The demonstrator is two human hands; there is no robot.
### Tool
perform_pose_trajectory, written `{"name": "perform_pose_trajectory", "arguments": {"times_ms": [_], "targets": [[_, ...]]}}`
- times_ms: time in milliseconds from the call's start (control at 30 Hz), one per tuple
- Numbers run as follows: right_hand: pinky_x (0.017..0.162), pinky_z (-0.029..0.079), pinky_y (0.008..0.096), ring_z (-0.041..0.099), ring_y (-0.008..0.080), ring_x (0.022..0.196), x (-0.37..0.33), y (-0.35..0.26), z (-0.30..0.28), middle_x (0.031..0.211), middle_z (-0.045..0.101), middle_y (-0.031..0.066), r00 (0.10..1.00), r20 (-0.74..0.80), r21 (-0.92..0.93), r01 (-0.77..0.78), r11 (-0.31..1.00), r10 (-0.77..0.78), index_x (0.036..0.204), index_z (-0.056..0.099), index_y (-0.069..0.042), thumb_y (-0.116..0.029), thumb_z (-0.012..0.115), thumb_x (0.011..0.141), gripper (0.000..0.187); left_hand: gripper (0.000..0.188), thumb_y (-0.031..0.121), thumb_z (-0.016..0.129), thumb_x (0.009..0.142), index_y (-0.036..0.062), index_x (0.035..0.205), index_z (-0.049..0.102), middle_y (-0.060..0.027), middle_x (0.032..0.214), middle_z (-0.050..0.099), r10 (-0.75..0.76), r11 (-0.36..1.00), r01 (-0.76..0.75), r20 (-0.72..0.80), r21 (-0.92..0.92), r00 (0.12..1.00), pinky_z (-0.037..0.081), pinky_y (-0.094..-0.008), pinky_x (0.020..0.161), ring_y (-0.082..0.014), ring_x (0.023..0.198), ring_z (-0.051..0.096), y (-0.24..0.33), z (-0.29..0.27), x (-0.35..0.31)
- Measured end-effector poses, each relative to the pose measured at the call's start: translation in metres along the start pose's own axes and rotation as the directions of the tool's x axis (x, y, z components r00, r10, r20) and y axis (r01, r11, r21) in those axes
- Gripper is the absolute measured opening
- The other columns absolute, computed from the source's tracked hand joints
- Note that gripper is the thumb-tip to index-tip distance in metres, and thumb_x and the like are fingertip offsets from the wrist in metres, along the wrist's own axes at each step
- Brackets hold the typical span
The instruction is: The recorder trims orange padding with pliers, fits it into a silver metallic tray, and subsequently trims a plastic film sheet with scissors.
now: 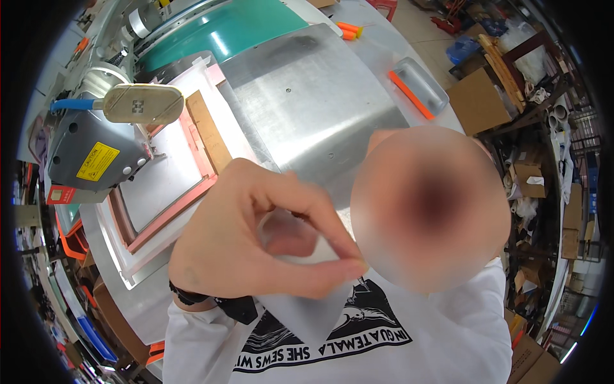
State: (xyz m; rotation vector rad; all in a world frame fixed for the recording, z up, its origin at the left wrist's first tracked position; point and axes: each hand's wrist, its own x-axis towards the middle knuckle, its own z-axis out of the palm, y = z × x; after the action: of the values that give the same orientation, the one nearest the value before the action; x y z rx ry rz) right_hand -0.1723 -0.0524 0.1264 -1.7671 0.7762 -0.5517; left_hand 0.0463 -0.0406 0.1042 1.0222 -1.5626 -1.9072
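Held up close, my left hand [256, 233] has thumb and index finger pinched together, forming a loop. What sits in the pinch is too small to make out. A pale, pointed, sheet-like shape [310, 317] shows below this hand, against my printed white shirt [358, 355]; I cannot tell whether it is held or a fold of the shirt. A dark band circles my left wrist. My right hand [377, 137] is raised on the right, mostly covered by a round blurred patch. Its fingers are hidden, as is anything it holds.
Beyond my hands lies a metal plate [300, 96], with a green glossy sheet [230, 32] behind. At left are pink-edged frames [204, 166] and a grey machine head [96, 144] with a blue-handled paddle [144, 104]. A grey tray [422, 83] and cardboard boxes [476, 102] are at right.
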Motion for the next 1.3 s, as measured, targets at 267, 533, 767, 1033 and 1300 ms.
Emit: {"name": "perform_pose_trajectory", "arguments": {"times_ms": [267,533,767,1033,1300], "targets": [[0.054,0.035,0.0230,0.046,0.0103,0.058,-0.017,-0.013,-0.014,0.073,0.054,0.0047,0.983,0.088,-0.092,-0.153,0.984,0.162,0.117,0.055,0.004,-0.024,0.057,0.087,0.041,0.019,0.003,0.079,0.048,0.0049,0.065,0.070,0.0033,0.048,0.041,0.507,0.847,-0.441,-0.200,0.297,0.838,0.014,-0.0274,0.052,-0.0083,0.047,0.026,-0.002,0.004,-0.016],[0.042,0.037,0.0238,0.051,0.0111,0.047,-0.021,-0.035,-0.012,0.061,0.052,0.0045,0.974,0.218,-0.449,0.044,0.892,0.062,0.106,0.063,0.004,-0.042,0.063,0.080,0.052,0.022,0.004,0.077,0.044,0.0057,0.063,0.066,0.0036,0.047,0.039,0.684,0.691,-0.612,-0.073,0.385,0.726,0.014,-0.0281,0.053,-0.0078,0.045,0.025,-0.008,-0.006,-0.011],[0.040,0.038,0.0218,0.052,0.0100,0.044,-0.021,-0.033,-0.010,0.060,0.056,0.0068,0.985,0.174,-0.394,0.055,0.917,0.015,0.098,0.066,0.005,-0.039,0.063,0.082,0.047,0.025,0.005,0.079,0.045,0.0048,0.066,0.066,0.0048,0.048,0.043,0.696,0.654,-0.651,0.030,0.385,0.717,0.016,-0.0274,0.055,-0.0070,0.043,0.026,-0.006,-0.014,-0.010],[0.039,0.039,0.0223,0.053,0.0102,0.044,-0.020,-0.034,-0.006,0.062,0.059,0.0095,0.989,0.146,-0.354,0.036,0.935,0.017,0.097,0.066,0.005,-0.035,0.064,0.083,0.043,0.026,0.006,0.081,0.048,0.0042,0.069,0.065,0.0059,0.048,0.044,0.670,0.662,-0.644,0.081,0.383,0.738,0.017,-0.0273,0.056,-0.0058,0.046,0.029,-0.002,-0.020,-0.013],[0.039,0.037,0.0213,0.051,0.0093,0.043,-0.015,-0.032,0.000,0.060,0.058,0.0094,0.992,0.102,-0.285,0.096,0.954,-0.069,0.097,0.067,0.005,-0.036,0.065,0.083,0.044,0.028,0.007,0.082,0.048,0.0055,0.069,0.064,0.0039,0.056,0.058,0.634,0.672,-0.617,0.113,0.410,0.765,0.019,-0.0251,0.055,-0.0048,0.050,0.033,0.004,-0.023,-0.015]]}}
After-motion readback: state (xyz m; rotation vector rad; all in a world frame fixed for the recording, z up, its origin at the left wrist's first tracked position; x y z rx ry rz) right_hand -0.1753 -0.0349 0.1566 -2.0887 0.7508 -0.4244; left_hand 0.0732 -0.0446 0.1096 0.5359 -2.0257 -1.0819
